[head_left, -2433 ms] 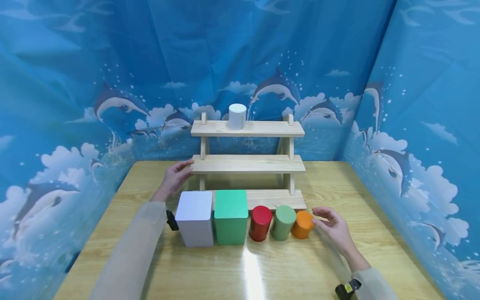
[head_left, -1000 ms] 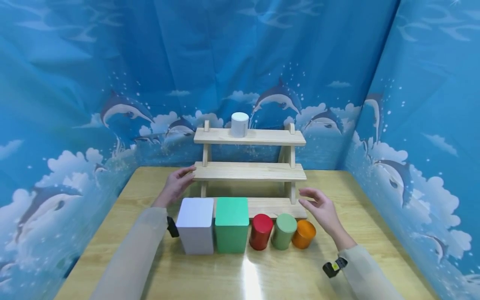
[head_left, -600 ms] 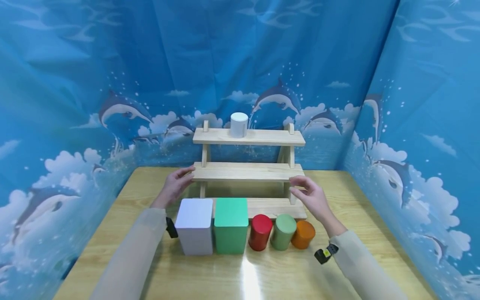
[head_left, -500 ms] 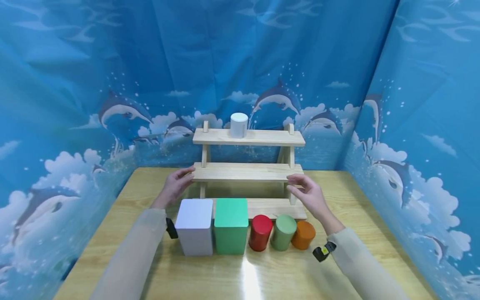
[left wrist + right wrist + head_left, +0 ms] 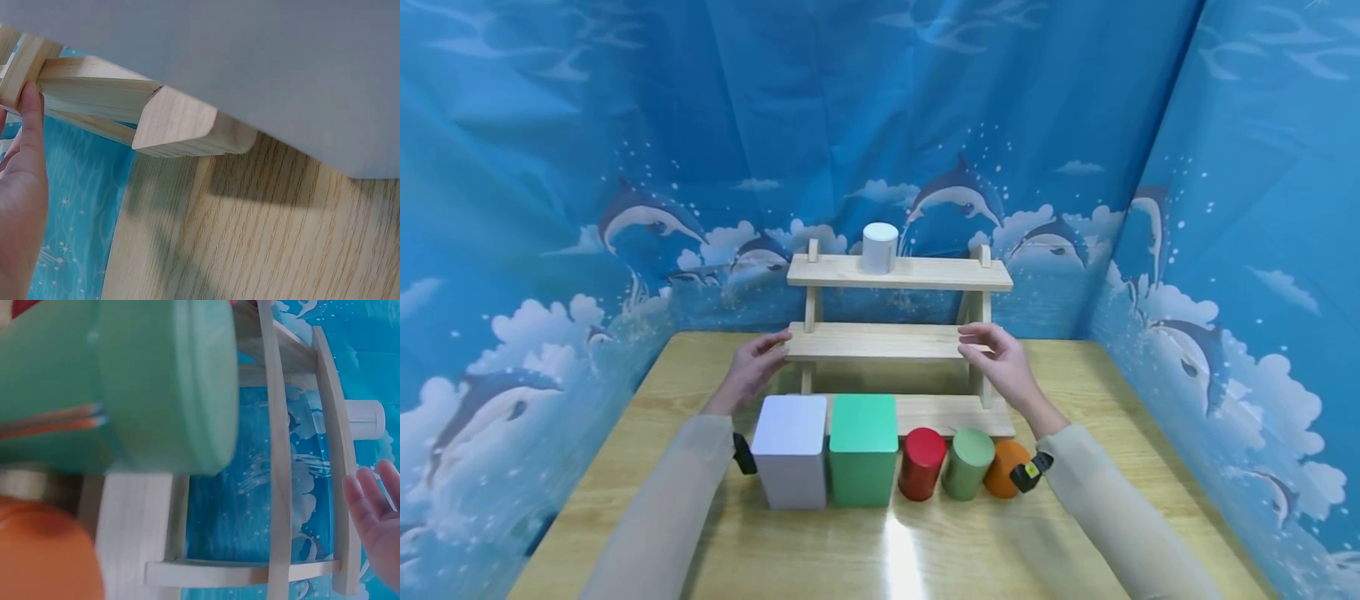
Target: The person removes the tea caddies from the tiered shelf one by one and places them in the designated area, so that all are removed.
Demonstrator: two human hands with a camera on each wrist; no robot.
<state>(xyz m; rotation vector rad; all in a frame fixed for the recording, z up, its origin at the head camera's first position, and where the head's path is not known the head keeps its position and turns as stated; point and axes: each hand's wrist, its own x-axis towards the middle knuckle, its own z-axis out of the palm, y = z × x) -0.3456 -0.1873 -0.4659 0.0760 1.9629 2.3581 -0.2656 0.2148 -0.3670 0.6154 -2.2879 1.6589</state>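
Observation:
A three-tier wooden display shelf [image 5: 895, 342] stands at the back of the table. My left hand [image 5: 748, 367] grips the left end of its middle board; in the left wrist view the fingertips [image 5: 31, 97] lie against the wood. My right hand [image 5: 1000, 367] is at the right end of that board, thumb and fingers apart with nothing between them. The top board carries a white canister [image 5: 880, 248]. In front of the shelf stand a white box [image 5: 790, 467], a green box [image 5: 863, 467], and red [image 5: 921, 475], light green [image 5: 967, 475] and orange [image 5: 1000, 479] canisters.
The boxes and canisters form a row across the front of the shelf, hiding part of its lowest board. A blue dolphin-print curtain [image 5: 760, 150] encloses the back and sides of the wooden table [image 5: 820, 558]. My right wrist camera [image 5: 1030, 471] overlaps the orange canister.
My right hand has left the orange canister's side and moved up and left to the middle board's right end. My left hand stays at the left end. The boxes and canisters stay put.

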